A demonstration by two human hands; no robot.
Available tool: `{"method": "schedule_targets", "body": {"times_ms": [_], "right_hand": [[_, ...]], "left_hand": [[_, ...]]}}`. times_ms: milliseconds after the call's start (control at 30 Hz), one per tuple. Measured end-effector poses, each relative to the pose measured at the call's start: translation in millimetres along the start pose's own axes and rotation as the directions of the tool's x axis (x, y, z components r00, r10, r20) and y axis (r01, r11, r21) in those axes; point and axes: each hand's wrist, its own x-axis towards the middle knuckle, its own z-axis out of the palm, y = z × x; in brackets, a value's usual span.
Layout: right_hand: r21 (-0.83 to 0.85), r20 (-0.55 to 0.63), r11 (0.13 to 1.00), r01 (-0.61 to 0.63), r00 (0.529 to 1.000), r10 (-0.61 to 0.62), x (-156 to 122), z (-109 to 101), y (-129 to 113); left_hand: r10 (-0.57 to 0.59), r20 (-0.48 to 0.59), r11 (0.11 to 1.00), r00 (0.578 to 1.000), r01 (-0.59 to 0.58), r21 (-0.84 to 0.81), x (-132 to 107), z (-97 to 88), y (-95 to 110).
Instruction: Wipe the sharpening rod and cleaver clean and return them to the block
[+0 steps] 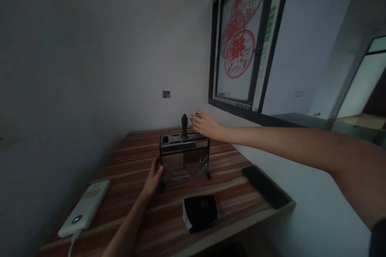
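Observation:
A clear-sided box with a black frame (184,149) stands on black feet on the wooden table. From its slotted top rises a dark upright handle (184,124). My left hand (154,174) grips the box's left side, thumb in front and the other fingers partly hidden behind it. Just right of the handle, above the box's right end, my right hand (203,123) has its fingers stretched out and apart. Something small and greyish shows between those fingers; whether it is held or lies behind them is unclear.
On the striped wooden table (120,180) lie a white power bank (86,207) with a cable at left, a black folded pouch-like item (201,213) in front, and a dark phone-like slab (265,186) near the right edge. Walls and a window (238,40) stand behind.

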Motion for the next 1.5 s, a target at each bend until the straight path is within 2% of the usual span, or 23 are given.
{"method": "schedule_targets", "body": {"times_ms": [200,333,433,533,600,667,733,800,900,1000,1100,1233,1333,1400,1500], "right_hand": [[0.133,0.018,0.991,-0.029,0.999,0.027,-29.8,-24.9,-3.0],[0.348,0.136,0.933,-0.093,0.99,0.048,-47.7,-48.6,26.4],[0.55,0.302,0.792,-0.265,0.947,0.107,-62.8,-65.4,58.1],[0.742,0.42,0.54,-0.397,0.903,0.087,-80.6,-68.0,78.8],[0.829,0.462,0.34,-0.444,0.886,0.03,-92.4,-58.0,80.2],[0.865,0.487,0.154,-0.478,0.873,-0.027,-102.3,-38.9,70.1],[0.861,0.508,0.006,-0.509,0.859,-0.067,-109.3,-13.1,49.4],[0.836,0.525,-0.104,-0.539,0.84,-0.14,-113.3,15.9,21.1],[0.808,0.523,-0.188,-0.558,0.827,-0.206,-113.5,57.2,-24.9],[0.814,0.52,-0.252,-0.523,0.85,-0.085,-108.1,88.8,-61.5],[0.813,0.492,-0.37,-0.451,0.87,0.02,-99.1,107.9,-84.1],[0.797,0.414,-0.53,-0.291,0.901,0.128,-86.5,117.5,-100.8],[0.746,0.397,-0.625,-0.232,0.907,0.137,-79.6,118.6,-107.8],[0.724,0.384,-0.658,-0.207,0.914,0.135,-76.5,117.8,-110.2],[0.721,0.331,-0.676,-0.153,0.933,0.143,-73.5,115.3,-111.0]], "left_hand": [[0.014,-0.01,1.0,1.0,-0.014,0.028,0.4,-2.1,-2.3],[-0.003,-0.011,0.999,1.0,0.004,0.042,-0.4,-3.1,-0.7],[-0.002,-0.003,1.0,1.0,0.002,0.025,-1.5,-3.4,1.5],[0.013,0.015,1.0,1.0,-0.012,-0.01,-2.8,-4.4,5.4],[0.023,0.028,0.999,0.999,-0.021,-0.041,-3.2,-6.2,8.2],[0.046,0.031,0.998,0.998,-0.045,-0.037,-2.8,-8.9,10.2],[0.084,0.025,0.996,0.996,-0.084,0.008,-1.5,-12.2,11.5],[0.106,0.022,0.993,0.994,-0.107,0.048,0.1,-14.9,13.3],[0.112,0.02,0.993,0.994,-0.113,0.046,2.6,-16.9,19.4],[0.107,0.012,0.992,0.994,-0.107,0.061,5.3,-17.7,28.9],[0.089,0.021,0.991,0.996,-0.09,0.104,8.4,-20.1,38.3],[0.037,0.094,0.987,0.995,-0.051,0.153,13.0,-26.1,49.3],[-0.035,0.196,0.979,0.98,-0.006,0.205,17.0,-29.4,56.9],[-0.069,0.256,0.974,0.964,0.01,0.227,20.1,-30.4,60.4],[-0.086,0.29,0.972,0.953,0.016,0.234,24.9,-32.1,62.2]]}}
